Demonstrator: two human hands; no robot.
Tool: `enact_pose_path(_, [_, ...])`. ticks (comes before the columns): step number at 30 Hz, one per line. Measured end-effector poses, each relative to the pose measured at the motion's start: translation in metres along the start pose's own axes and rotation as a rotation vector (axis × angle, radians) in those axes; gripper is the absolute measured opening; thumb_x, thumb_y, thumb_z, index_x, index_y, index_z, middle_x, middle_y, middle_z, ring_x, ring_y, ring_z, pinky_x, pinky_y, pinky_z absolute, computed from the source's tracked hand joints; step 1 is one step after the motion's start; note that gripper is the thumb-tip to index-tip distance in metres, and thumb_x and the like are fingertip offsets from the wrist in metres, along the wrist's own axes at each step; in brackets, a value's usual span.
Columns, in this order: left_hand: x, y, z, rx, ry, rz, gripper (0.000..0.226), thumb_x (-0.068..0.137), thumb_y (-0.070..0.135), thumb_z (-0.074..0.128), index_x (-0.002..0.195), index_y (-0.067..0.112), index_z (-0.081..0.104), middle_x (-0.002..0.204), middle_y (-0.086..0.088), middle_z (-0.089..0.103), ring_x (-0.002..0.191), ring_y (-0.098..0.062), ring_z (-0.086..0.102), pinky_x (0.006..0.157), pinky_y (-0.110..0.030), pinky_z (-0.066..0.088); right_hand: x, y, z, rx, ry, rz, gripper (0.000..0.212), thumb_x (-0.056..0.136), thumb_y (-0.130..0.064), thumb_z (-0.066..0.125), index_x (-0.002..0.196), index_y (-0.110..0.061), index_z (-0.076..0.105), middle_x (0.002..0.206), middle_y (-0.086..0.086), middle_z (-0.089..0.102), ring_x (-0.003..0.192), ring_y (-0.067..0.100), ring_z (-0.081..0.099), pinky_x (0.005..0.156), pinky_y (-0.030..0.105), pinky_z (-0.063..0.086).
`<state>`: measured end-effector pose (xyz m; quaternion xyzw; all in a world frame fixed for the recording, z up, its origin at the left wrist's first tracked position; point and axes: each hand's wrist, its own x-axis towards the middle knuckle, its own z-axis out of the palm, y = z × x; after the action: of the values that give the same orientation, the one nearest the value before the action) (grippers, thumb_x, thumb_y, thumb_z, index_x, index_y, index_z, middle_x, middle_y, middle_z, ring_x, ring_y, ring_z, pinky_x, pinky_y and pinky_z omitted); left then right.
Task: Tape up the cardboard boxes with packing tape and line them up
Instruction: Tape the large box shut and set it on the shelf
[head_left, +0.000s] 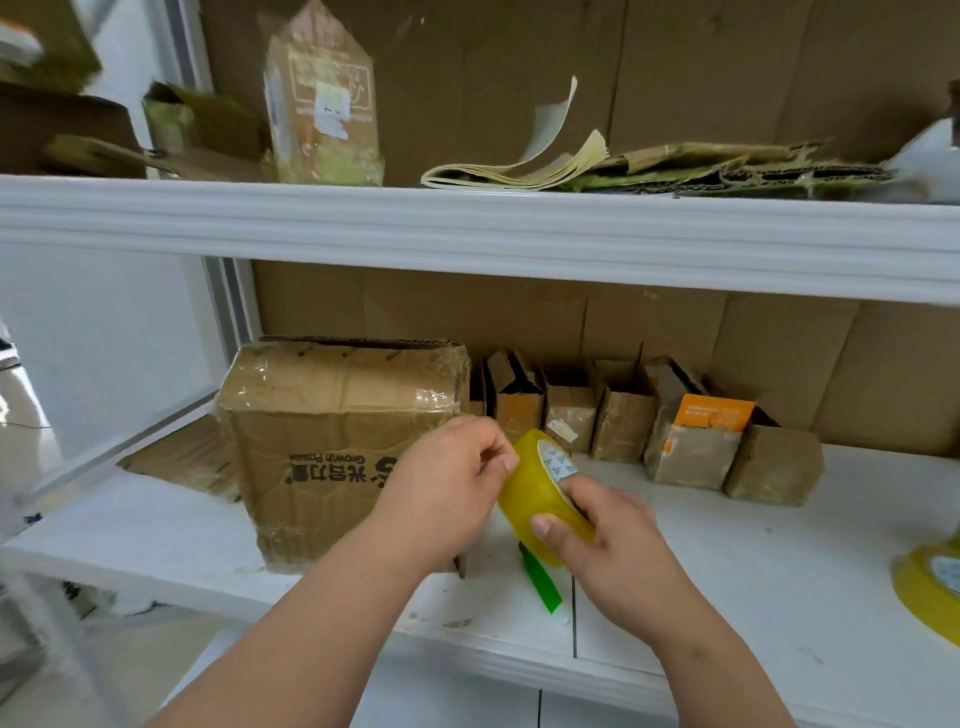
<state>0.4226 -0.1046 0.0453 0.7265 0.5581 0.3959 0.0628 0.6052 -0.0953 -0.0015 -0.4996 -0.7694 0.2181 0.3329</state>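
Right hand (597, 525) grips the yellow packing tape roll (540, 493) above the white shelf (727, 545), thumb across its outer face. Left hand (457, 478) pinches at the roll's edge at 10 o'clock. Big taped cardboard box (332, 447) stands at 9 o'clock, touching nothing held; small boxes (623, 421) line up at 1 o'clock.

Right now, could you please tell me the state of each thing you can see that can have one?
Tape roll: gripped by the right hand.
Left hand: fingertips pinching at the roll's edge.
Big box: closed, wrapped in tape, standing on the lower shelf.
Small boxes: standing in a row at the back, some with open flaps.
Second tape roll: lying flat on the shelf, untouched.
Green knife: lying on the shelf.
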Motion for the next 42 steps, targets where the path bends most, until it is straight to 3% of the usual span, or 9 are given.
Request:
enact_pose_path(6, [-0.01, 0.011, -0.049, 0.011, 0.072, -0.1, 0.019, 0.096, 0.026, 0.059, 0.077, 0.031, 0.058, 0.081, 0.009, 0.065, 0.077, -0.004, 0.057, 0.066, -0.027, 0.046, 0.001, -0.041, -0.02, 0.135, 0.072, -0.134, 0.05, 0.066, -0.081, 0.056, 0.082, -0.033, 0.053, 0.076, -0.004, 0.057, 0.08, 0.012, 0.054, 0.06, 0.025, 0.039])
enact_pose_path(11, [-0.014, 0.014, -0.087, -0.142, 0.179, -0.237, 0.019, 0.096, 0.022, 0.061, 0.077, 0.025, 0.062, 0.076, 0.004, 0.069, 0.066, -0.01, 0.067, 0.067, -0.036, 0.059, -0.002, -0.079, -0.028, 0.295, -0.094, -0.219, 0.033, 0.071, -0.057, 0.075, 0.079, -0.027, 0.062, 0.068, -0.012, 0.059, 0.061, 0.001, 0.055, 0.054, 0.016, 0.043])
enact_pose_path(18, [-0.026, -0.007, -0.133, -0.325, 0.267, -0.328, 0.023, 0.096, 0.021, 0.061, 0.074, 0.024, 0.066, 0.08, 0.001, 0.074, 0.078, -0.02, 0.072, 0.076, -0.043, 0.059, 0.018, -0.115, -0.034, 0.272, -0.227, -0.338, 0.031, 0.065, -0.038, 0.075, 0.087, -0.021, 0.063, 0.078, -0.001, 0.061, 0.069, 0.009, 0.058, 0.064, 0.027, 0.045])
enact_pose_path(23, [-0.024, -0.022, -0.157, -0.459, 0.385, -0.366, 0.016, 0.099, 0.015, 0.056, 0.087, 0.012, 0.065, 0.089, -0.007, 0.074, 0.085, -0.021, 0.074, 0.072, -0.04, 0.059, 0.036, -0.126, -0.033, 0.134, -0.2, -0.332, 0.04, 0.056, -0.051, 0.078, 0.085, -0.033, 0.058, 0.078, -0.01, 0.06, 0.068, 0.003, 0.056, 0.06, 0.025, 0.044])
enact_pose_path(31, [-0.013, -0.068, -0.183, -0.584, 0.513, -0.475, 0.013, 0.1, 0.013, 0.055, 0.092, 0.007, 0.063, 0.089, -0.012, 0.074, 0.088, -0.022, 0.074, 0.075, -0.039, 0.06, 0.059, -0.12, -0.032, -0.081, -0.091, -0.285, 0.05, 0.056, -0.052, 0.072, 0.102, -0.05, 0.052, 0.096, -0.018, 0.06, 0.101, 0.017, 0.053, 0.083, 0.033, 0.049])
enact_pose_path(34, [-0.001, -0.084, -0.185, -0.555, 0.538, -0.461, 0.013, 0.101, 0.014, 0.054, 0.092, 0.009, 0.063, 0.092, -0.009, 0.074, 0.087, -0.02, 0.074, 0.076, -0.039, 0.059, 0.071, -0.132, -0.035, -0.169, 0.026, -0.322, 0.044, 0.07, -0.04, 0.077, 0.105, -0.046, 0.051, 0.096, -0.025, 0.056, 0.097, 0.003, 0.051, 0.103, 0.036, 0.032])
enact_pose_path(36, [0.007, -0.093, -0.185, -0.561, 0.541, -0.447, 0.013, 0.101, 0.015, 0.054, 0.092, 0.01, 0.062, 0.089, -0.005, 0.075, 0.087, -0.018, 0.074, 0.076, -0.037, 0.059, 0.081, -0.138, -0.035, -0.28, 0.098, -0.333, 0.049, 0.075, -0.042, 0.077, 0.115, -0.045, 0.048, 0.1, -0.025, 0.054, 0.105, 0.005, 0.053, 0.097, 0.028, 0.016])
enact_pose_path(38, [0.016, -0.101, -0.184, -0.56, 0.508, -0.428, 0.013, 0.101, 0.015, 0.053, 0.092, 0.01, 0.061, 0.089, -0.003, 0.076, 0.088, -0.017, 0.074, 0.079, -0.038, 0.058, 0.09, -0.14, -0.031, -0.381, 0.167, -0.312, 0.06, 0.076, -0.05, 0.077, 0.129, -0.04, 0.049, 0.111, -0.019, 0.054, 0.12, 0.014, 0.05, 0.091, 0.026, 0.015])
enact_pose_path(42, [0.033, -0.118, -0.184, -0.529, 0.457, -0.418, 0.011, 0.101, 0.013, 0.053, 0.094, 0.01, 0.061, 0.096, -0.007, 0.074, 0.093, -0.021, 0.072, 0.083, -0.041, 0.058, 0.108, -0.135, -0.018, -0.454, 0.262, -0.326, 0.065, 0.075, -0.057, 0.076, 0.132, -0.043, 0.048, 0.132, -0.012, 0.053, 0.135, 0.019, 0.037, 0.109, 0.035, 0.012])
